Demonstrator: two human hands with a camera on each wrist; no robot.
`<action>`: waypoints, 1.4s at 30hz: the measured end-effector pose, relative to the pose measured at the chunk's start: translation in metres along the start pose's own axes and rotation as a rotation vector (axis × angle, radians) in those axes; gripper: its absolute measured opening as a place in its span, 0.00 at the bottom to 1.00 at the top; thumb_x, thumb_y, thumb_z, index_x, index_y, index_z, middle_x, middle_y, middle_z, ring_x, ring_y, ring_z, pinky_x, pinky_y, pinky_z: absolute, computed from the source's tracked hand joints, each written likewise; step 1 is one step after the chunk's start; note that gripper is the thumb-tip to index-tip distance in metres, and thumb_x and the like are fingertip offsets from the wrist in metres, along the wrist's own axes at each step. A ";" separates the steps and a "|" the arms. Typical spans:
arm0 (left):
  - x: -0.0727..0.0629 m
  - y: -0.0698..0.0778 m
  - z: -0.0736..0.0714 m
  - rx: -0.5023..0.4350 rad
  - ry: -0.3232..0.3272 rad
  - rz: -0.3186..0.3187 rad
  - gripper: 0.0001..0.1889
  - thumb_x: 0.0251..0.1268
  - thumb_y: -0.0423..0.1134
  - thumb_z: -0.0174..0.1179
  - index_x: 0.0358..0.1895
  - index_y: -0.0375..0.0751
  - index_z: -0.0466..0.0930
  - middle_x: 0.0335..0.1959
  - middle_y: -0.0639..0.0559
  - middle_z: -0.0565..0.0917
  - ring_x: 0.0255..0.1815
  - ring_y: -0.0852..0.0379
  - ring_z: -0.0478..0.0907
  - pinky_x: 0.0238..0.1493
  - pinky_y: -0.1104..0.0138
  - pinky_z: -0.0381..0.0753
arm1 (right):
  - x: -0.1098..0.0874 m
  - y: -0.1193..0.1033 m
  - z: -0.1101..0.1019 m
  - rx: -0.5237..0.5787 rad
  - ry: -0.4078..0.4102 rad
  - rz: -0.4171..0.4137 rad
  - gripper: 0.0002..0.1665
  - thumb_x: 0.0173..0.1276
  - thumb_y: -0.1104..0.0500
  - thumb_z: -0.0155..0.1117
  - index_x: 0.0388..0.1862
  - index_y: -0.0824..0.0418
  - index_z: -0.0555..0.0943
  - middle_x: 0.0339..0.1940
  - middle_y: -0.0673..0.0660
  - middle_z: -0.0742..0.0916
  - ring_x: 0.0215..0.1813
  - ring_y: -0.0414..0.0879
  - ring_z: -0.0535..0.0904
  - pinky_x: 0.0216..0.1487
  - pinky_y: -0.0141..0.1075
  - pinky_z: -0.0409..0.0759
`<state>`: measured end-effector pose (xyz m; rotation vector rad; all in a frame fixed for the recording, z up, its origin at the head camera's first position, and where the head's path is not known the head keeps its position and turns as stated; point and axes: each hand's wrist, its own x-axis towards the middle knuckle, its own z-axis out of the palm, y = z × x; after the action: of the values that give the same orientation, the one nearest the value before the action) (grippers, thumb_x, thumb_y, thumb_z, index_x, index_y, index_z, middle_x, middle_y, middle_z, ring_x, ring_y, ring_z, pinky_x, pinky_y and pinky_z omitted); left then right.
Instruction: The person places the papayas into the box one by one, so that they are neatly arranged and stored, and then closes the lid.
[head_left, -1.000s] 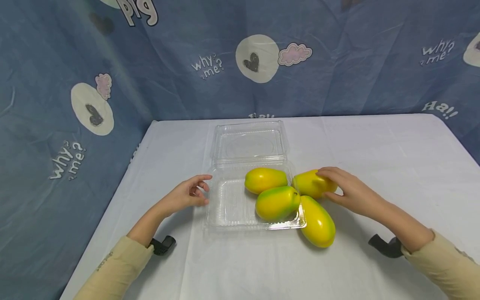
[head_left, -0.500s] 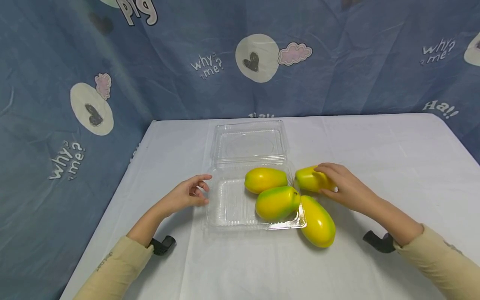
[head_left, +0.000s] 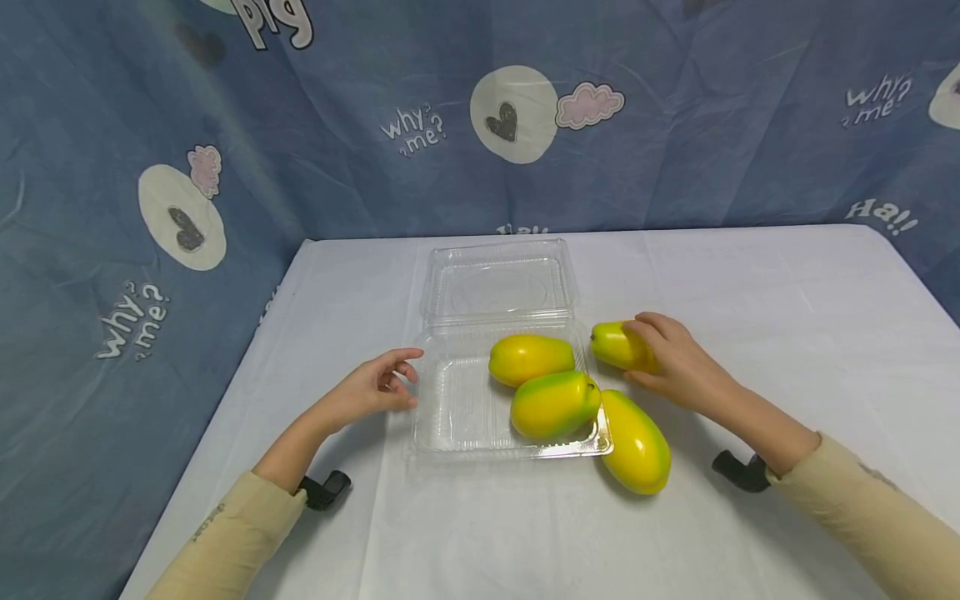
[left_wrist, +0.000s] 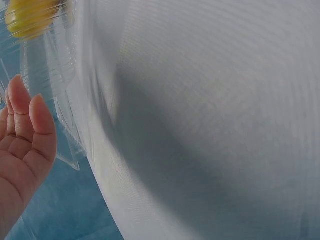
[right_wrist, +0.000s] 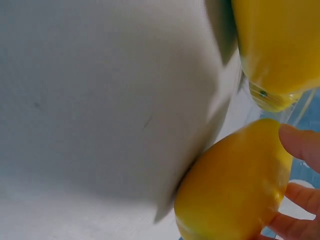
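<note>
The right hand (head_left: 682, 362) and the held fruit (head_left: 618, 344) have shifted away from the person and a little left since the first frame, when that fruit lay nearer the side fruit (head_left: 637, 444); the left hand (head_left: 375, 387), the box (head_left: 453, 408) and the other fruits have stayed put.

In the head view, the right arm reaches in from the lower right, back of the hand up, its grip closed round one end of the held fruit, thumb on the near side and fingers over the far side. The fruit is just right of the box, stem end pointing left; whether it touches the surface (head_left: 450, 533) I cannot tell. The left hand is just beside the box's left edge, grip loose, fingers lightly bent, thumb apart, nothing in it. White cloth covers the surface; blue printed fabric (head_left: 360, 192) hangs behind and at the left. The box is clear, ribbed plastic, its lid (head_left: 498, 283) laid back. The back fruit (head_left: 528, 360) and front fruit (head_left: 551, 407) lie in its right half. All four fruits are smooth, glossy ovals, yellow tinged green.

In the left wrist view, the palm shows at the left, fingertips upward near the plastic; a broad shadow crosses the cloth.

In the right wrist view, the thumb presses the held fruit's skin and fingers follow its side.
</note>
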<state>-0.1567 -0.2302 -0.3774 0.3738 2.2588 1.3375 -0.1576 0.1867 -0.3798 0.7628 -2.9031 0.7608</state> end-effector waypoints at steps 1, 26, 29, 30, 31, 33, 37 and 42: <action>0.000 0.000 0.000 0.002 0.000 0.000 0.36 0.56 0.31 0.62 0.68 0.32 0.55 0.46 0.39 0.70 0.33 0.61 0.72 0.38 0.69 0.74 | 0.002 0.000 0.000 -0.003 0.004 -0.003 0.35 0.52 0.64 0.70 0.57 0.72 0.67 0.56 0.71 0.70 0.57 0.64 0.65 0.59 0.56 0.63; 0.002 -0.001 0.000 -0.001 -0.004 -0.001 0.37 0.56 0.31 0.62 0.68 0.32 0.54 0.48 0.35 0.69 0.32 0.61 0.73 0.38 0.69 0.74 | 0.022 0.007 -0.008 0.034 -0.085 0.157 0.39 0.51 0.57 0.67 0.59 0.70 0.62 0.51 0.72 0.71 0.45 0.61 0.69 0.44 0.52 0.71; 0.002 -0.001 0.000 0.001 -0.004 0.000 0.37 0.56 0.31 0.62 0.68 0.32 0.54 0.47 0.35 0.69 0.32 0.61 0.74 0.38 0.69 0.74 | 0.022 0.006 -0.013 0.040 -0.083 0.168 0.40 0.51 0.56 0.66 0.61 0.66 0.62 0.52 0.70 0.70 0.45 0.59 0.69 0.43 0.52 0.71; 0.002 -0.001 0.000 0.002 -0.004 0.000 0.37 0.56 0.31 0.62 0.68 0.32 0.54 0.47 0.35 0.69 0.32 0.61 0.74 0.38 0.69 0.74 | 0.021 0.006 -0.015 0.043 -0.080 0.166 0.39 0.51 0.56 0.66 0.61 0.65 0.63 0.52 0.69 0.70 0.45 0.58 0.69 0.43 0.51 0.71; 0.002 -0.001 0.000 0.003 -0.005 0.000 0.37 0.56 0.31 0.62 0.68 0.32 0.54 0.48 0.35 0.69 0.33 0.61 0.74 0.38 0.69 0.74 | 0.021 0.006 -0.016 0.045 -0.075 0.162 0.38 0.51 0.56 0.66 0.60 0.65 0.63 0.52 0.68 0.70 0.45 0.58 0.69 0.43 0.51 0.71; 0.002 -0.001 0.000 0.006 -0.005 -0.001 0.36 0.56 0.31 0.62 0.68 0.32 0.54 0.48 0.35 0.69 0.33 0.60 0.74 0.39 0.68 0.74 | 0.021 0.004 -0.019 0.052 -0.063 0.147 0.38 0.51 0.56 0.66 0.60 0.65 0.64 0.53 0.67 0.71 0.45 0.57 0.70 0.43 0.49 0.71; 0.002 -0.002 -0.001 0.005 -0.005 -0.003 0.36 0.56 0.31 0.62 0.68 0.32 0.54 0.48 0.35 0.69 0.33 0.60 0.74 0.39 0.68 0.74 | 0.021 -0.001 -0.024 0.067 -0.039 0.120 0.37 0.51 0.57 0.67 0.59 0.67 0.64 0.51 0.66 0.73 0.44 0.55 0.70 0.42 0.47 0.71; 0.001 -0.002 -0.001 0.003 -0.003 -0.005 0.36 0.56 0.30 0.62 0.68 0.32 0.54 0.48 0.35 0.69 0.33 0.60 0.73 0.39 0.69 0.74 | 0.021 -0.009 -0.030 0.095 -0.018 0.105 0.38 0.51 0.57 0.67 0.59 0.69 0.63 0.52 0.66 0.73 0.45 0.55 0.69 0.43 0.47 0.71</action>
<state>-0.1582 -0.2310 -0.3788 0.3714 2.2580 1.3296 -0.1737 0.1847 -0.3458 0.6315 -2.9617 0.9121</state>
